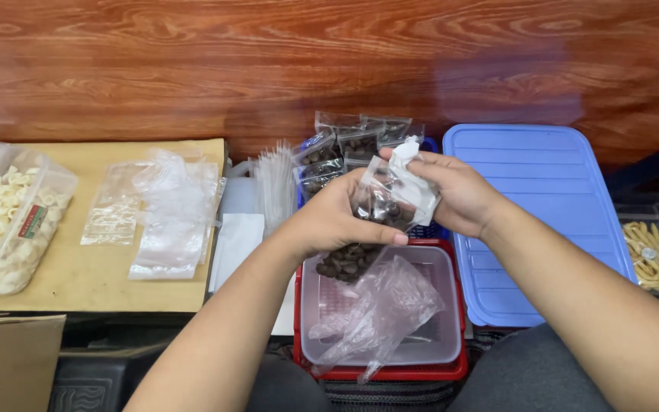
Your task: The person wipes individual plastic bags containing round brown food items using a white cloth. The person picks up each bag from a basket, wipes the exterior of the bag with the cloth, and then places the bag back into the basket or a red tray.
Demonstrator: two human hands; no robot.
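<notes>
Two hands meet on one small clear bag of dark brown pieces: the left hand is clamped around its middle, the right hand pinched on its top. Just below hangs an empty plastic bag over a red-rimmed tray; beyond, filled bags.

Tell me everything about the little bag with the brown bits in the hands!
The small clear plastic bag is part-filled with dark brown, bean-like pieces. It hangs tilted above the red-rimmed tray. The left hand grips its middle; the right hand pinches its top, where something white shows. Its bottom bulges with pieces.
</notes>
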